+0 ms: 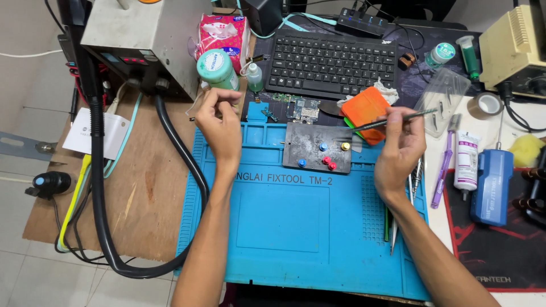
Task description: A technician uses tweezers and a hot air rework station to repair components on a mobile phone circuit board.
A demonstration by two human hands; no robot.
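My left hand (220,126) is raised over the upper left corner of the blue silicone work mat (296,227), fingers pinched on a small clear piece near a green-capped jar (216,69). My right hand (401,146) grips thin metal tweezers (392,119) that point left over an orange box (365,113). Between the hands lies a dark metal holder plate (310,149) with blue, red and yellow knobs. A small circuit board (304,110) rests just behind it.
A black keyboard (333,64) sits at the back. A grey station box (142,40) with a thick black hose (170,170) stands at the left. At the right lie a blue tool (492,185), a white tube (466,162), a tape roll (488,104) and a purple brush (443,167).
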